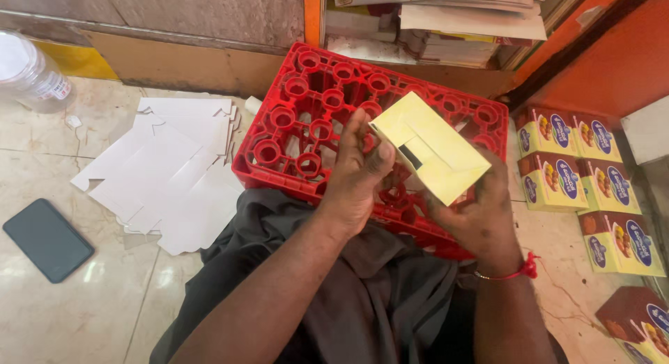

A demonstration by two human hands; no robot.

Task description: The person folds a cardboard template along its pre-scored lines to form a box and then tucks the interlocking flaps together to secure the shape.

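Both hands pinch pale yellow folded cardboard carton point(431, 146): left hand point(355, 179) fingers closed on one corner, right hand point(481, 218) under other. Light, crushable; hold by edges.

Pale marble floor point(63, 322), orange wall point(613, 57), stacked cardboard shelf point(446, 22).

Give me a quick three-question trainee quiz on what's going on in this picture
1. True or false: both hands hold the yellow carton.
2. What lies flat on the floor beside the white carton blanks: A) a dark phone, B) scissors, C) a cup?
3. What is the red bottle crate doing, and where are the finished boxes?

Key
1. True: left hand and right hand grip it.
2. A, the phone.
3. It lies upside down under the hands; printed yellow boxes are stacked to its right.
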